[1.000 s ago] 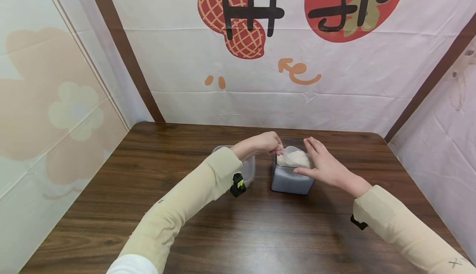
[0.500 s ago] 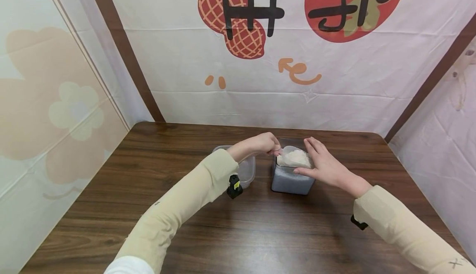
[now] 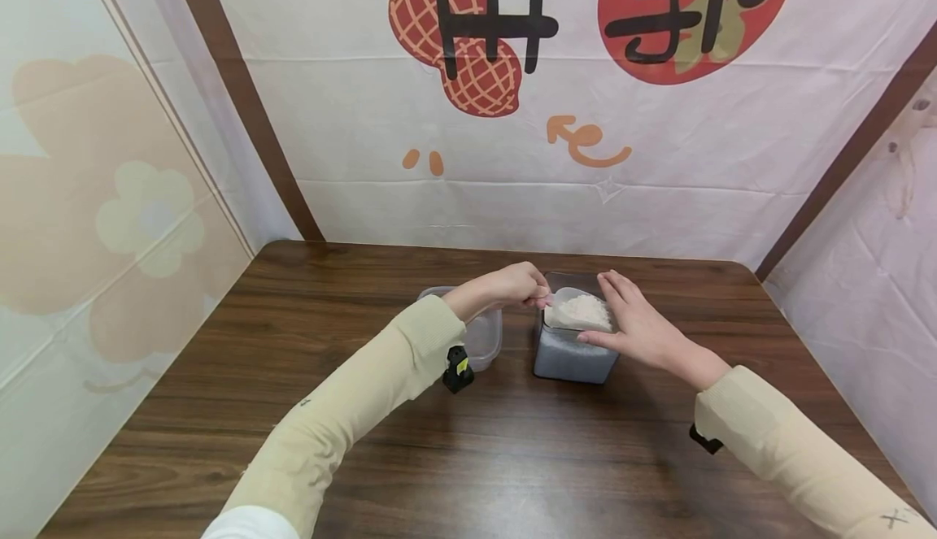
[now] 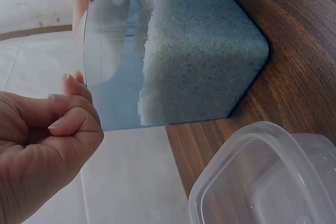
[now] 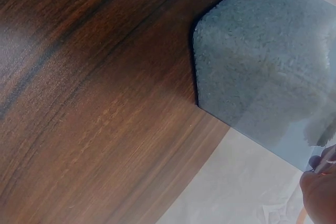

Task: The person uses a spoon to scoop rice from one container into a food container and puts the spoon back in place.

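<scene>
Head view: the left hand [image 3: 518,285], pinching the scoop [image 3: 566,295], has shifted slightly left; the scoop seems loaded at the mouth of the rice bin [image 3: 574,358], touched by the right hand [image 3: 638,326], fingers spread.

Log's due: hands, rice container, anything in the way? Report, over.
Left hand pinching loaded scoop at mouth of rice container. Right hand touching its rim. Plastic tub stands apart, left; no obstruction seen.
</scene>
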`<state>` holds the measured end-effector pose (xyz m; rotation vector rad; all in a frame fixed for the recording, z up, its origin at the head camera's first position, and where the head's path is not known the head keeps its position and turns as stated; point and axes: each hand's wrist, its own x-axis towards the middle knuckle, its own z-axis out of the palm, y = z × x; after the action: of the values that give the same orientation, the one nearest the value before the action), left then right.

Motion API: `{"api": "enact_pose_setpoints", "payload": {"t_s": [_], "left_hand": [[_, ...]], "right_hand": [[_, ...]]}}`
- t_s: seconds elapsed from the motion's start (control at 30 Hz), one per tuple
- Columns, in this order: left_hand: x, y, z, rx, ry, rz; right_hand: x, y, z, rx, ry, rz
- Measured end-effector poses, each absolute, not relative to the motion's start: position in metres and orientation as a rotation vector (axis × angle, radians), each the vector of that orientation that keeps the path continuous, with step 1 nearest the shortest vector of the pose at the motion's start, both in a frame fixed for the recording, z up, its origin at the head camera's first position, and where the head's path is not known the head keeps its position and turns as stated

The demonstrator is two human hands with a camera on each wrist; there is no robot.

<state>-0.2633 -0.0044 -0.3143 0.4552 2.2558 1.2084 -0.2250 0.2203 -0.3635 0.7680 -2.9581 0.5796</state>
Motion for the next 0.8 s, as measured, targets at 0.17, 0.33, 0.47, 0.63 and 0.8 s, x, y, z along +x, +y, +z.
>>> {"api": "enact_pose_setpoints", "payload": {"t_s": [0.17, 0.33, 0.47, 0.63, 0.8], "left_hand": [[-0.2639, -0.0062, -0.3141, 0.445, 2.248, 1.217], [-0.2635, -0.0071, -0.3137, 0.442, 2.253, 1.218], [-0.2634, -0.0072, -0.3142, 0.442, 2.256, 1.221], [-0.264, -0.008, -0.3154, 0.459, 2.27, 1.214], [-0.2643, -0.0088, -0.3158, 0.457, 2.27, 1.207]], "right_hand": [[-0.2256, 0.2197, -0.3635, 0.771, -2.962, 0.569], [-0.2261, 0.2199, -0.3638, 0.77, -2.954, 0.571], [-0.2258, 0.2196, -0.3636, 0.774, -2.945, 0.579], [-0.226, 0.2198, -0.3636, 0.773, -2.949, 0.578], [-0.2262, 0.2204, -0.3642, 0.771, -2.954, 0.576]]}}
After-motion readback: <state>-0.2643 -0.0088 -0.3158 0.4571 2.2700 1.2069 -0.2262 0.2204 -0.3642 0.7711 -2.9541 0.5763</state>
